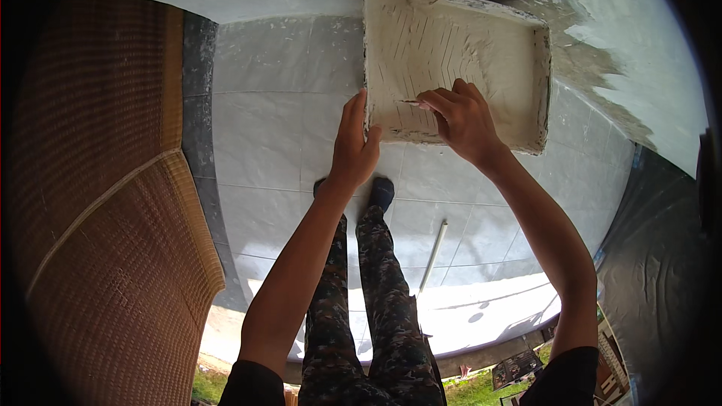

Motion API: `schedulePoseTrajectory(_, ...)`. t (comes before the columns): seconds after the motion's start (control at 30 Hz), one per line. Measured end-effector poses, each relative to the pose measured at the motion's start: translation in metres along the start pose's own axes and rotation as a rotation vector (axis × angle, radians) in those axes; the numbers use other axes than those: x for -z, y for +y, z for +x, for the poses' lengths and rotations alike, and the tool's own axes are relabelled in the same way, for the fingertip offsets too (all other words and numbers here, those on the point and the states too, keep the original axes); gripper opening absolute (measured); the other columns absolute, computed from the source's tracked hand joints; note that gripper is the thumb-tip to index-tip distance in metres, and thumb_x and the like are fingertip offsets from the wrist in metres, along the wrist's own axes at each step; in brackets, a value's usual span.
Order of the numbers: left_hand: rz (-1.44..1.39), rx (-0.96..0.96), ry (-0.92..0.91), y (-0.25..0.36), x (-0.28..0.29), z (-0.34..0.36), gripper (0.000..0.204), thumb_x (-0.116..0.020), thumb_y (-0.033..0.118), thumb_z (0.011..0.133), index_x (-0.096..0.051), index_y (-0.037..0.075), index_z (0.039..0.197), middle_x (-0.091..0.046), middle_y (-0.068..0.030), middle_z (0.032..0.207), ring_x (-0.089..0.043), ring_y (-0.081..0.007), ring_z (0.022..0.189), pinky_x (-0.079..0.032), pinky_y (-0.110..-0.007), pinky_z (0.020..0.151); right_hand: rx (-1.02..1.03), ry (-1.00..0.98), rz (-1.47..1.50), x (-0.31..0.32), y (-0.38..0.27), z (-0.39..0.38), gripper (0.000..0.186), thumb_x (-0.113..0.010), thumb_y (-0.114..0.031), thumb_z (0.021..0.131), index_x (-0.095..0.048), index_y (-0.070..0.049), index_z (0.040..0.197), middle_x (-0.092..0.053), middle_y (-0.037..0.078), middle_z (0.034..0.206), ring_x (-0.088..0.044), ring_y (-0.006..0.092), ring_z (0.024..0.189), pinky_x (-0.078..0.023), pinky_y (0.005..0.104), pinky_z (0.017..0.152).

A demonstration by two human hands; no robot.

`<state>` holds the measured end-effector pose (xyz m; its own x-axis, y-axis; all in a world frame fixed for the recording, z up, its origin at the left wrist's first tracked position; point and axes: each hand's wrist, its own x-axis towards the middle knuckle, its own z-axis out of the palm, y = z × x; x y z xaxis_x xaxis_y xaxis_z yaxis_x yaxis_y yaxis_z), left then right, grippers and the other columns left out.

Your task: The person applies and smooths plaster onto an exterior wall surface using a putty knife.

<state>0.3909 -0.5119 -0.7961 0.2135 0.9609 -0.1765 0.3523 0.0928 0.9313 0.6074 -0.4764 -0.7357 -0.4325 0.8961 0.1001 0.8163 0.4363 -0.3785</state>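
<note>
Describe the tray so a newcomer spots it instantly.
Start from the gray tiled floor and look beyond the feet. The left hand touches the left side of the tray, a shallow, pale rectangle. Unlike the floor beside it, its cream inside bears rows of short dark lines.

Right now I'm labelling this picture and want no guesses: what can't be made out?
All in the head view:
Thin tool: its held end, hidden by the right fingers.
Tray: its underside, hidden by the tray itself.
Mat: its left edge, lost in the dark border.
</note>
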Motion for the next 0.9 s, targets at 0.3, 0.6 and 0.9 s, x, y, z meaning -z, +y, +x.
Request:
schedulePoseTrajectory(0.3, 0.034, -0.005, -0.004, 0.000, 0.002, 0.000, 0.063, -0.049, 0.007, 0.091, -0.029, -0.004, 0.150, -0.039, -0.0227, 0.147, -0.041, -0.0367, 0.138, -0.033, -0.043, 0.115, -0.060, -0.109, 0.073, 0.004, -0.013, -0.020, 0.017, -0.070, -0.002, 0.081, -0.067, -0.013, 0.094, -0.074, 0.003, 0.081, -0.054, 0.0208, 0.067, -0.045, 0.0341, 0.068)
schedulePoseTrajectory(0.6, 0.057, -0.005, -0.030, 0.003, 0.005, 0.004, 0.063, -0.048, 0.008, 0.093, -0.028, -0.005, 0.151, -0.038, -0.0236, 0.147, -0.040, -0.0364, 0.138, -0.034, -0.043, 0.114, -0.129, -0.339, 0.329, 0.006, 0.012, 0.008, 0.015, -0.060, -0.005, 0.093, -0.070, -0.007, 0.104, -0.074, 0.009, 0.094, -0.067, 0.0286, 0.082, -0.052, 0.0396, 0.075)
schedulePoseTrajectory(0.9, 0.053, 0.025, -0.054, 0.004, 0.005, 0.006, 0.064, -0.049, 0.006, 0.095, -0.023, -0.003, 0.154, -0.035, -0.0206, 0.150, -0.034, -0.0322, 0.143, -0.028, -0.040, 0.119, -0.350, -0.515, 0.556, 0.000, 0.032, 0.034, 0.024, -0.063, -0.019, 0.095, -0.070, -0.006, 0.115, -0.074, 0.013, 0.098, -0.069, 0.0240, 0.082, -0.054, 0.0360, 0.076)
